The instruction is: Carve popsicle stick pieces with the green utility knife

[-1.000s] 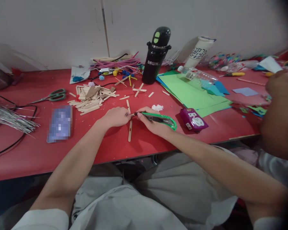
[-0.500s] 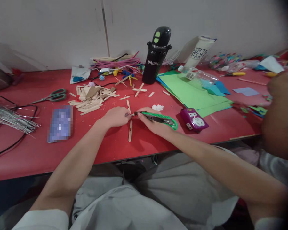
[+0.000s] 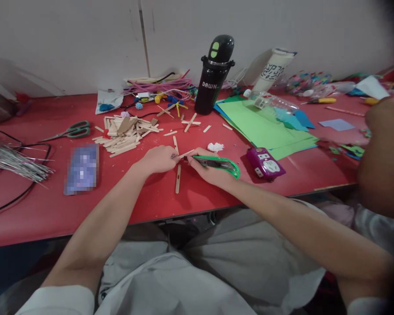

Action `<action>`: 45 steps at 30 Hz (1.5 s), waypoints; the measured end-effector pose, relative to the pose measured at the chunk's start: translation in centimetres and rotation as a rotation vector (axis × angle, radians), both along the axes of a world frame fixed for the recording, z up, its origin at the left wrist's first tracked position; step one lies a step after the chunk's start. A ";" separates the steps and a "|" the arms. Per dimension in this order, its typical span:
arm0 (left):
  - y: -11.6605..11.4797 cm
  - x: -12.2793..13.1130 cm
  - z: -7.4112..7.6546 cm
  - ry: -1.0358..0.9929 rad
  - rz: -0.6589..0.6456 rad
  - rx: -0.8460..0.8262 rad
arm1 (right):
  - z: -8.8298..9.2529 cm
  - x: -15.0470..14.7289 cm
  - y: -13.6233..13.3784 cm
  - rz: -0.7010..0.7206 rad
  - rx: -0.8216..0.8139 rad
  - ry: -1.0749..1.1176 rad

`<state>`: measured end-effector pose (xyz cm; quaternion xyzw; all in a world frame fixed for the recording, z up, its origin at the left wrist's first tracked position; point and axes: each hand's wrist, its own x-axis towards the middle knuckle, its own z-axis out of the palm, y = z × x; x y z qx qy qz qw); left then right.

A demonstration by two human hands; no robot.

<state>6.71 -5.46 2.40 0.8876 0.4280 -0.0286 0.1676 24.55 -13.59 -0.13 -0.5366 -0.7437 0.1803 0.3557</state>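
Observation:
My left hand point(image 3: 160, 159) is closed on a wooden craft stick point(image 3: 186, 154), whose free end points toward my right hand. In my right hand point(image 3: 205, 168) is a green utility knife point(image 3: 228, 164), gripped near its front with the blade end close to the stick. Whether the blade touches the wood I cannot tell. Beneath my hands lies another craft stick point(image 3: 177, 181) with a small slot in it, on the red table point(image 3: 144, 201). A pile of craft sticks point(image 3: 121, 135) is just beyond my left hand, and crossed sticks point(image 3: 191, 122) lie farther back.
A black bottle point(image 3: 213, 78) stands at the back. Green paper sheets point(image 3: 259, 122) and a purple power adapter point(image 3: 265, 164) lie to the right, scissors point(image 3: 72, 130) and metallic strands point(image 3: 19, 162) to the left. Another person's arm point(image 3: 382, 162) is at the far right.
My right hand and the knife have shifted slightly down and left, and the knife's angle has changed. More of the held stick now shows. My left hand stays nearly in place.

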 end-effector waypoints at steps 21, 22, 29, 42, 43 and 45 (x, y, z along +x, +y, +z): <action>-0.1 0.0 0.2 0.018 -0.004 -0.004 | -0.4 -0.2 0.1 -0.079 0.025 0.123; -0.1 0.1 0.2 0.018 -0.001 -0.006 | -0.5 -0.2 0.1 -0.076 0.026 0.122; -0.1 0.1 0.0 0.020 -0.003 0.000 | -0.5 -0.2 0.3 -0.066 0.035 0.116; -0.1 0.1 -0.1 0.010 0.021 0.006 | -0.3 -0.2 0.1 -0.012 0.005 0.051; -0.1 0.1 -0.1 0.005 0.019 0.003 | -0.3 -0.3 0.0 -0.009 0.003 0.046; -0.1 0.0 -0.1 0.002 0.013 0.003 | -0.2 -0.3 0.0 -0.010 0.011 0.048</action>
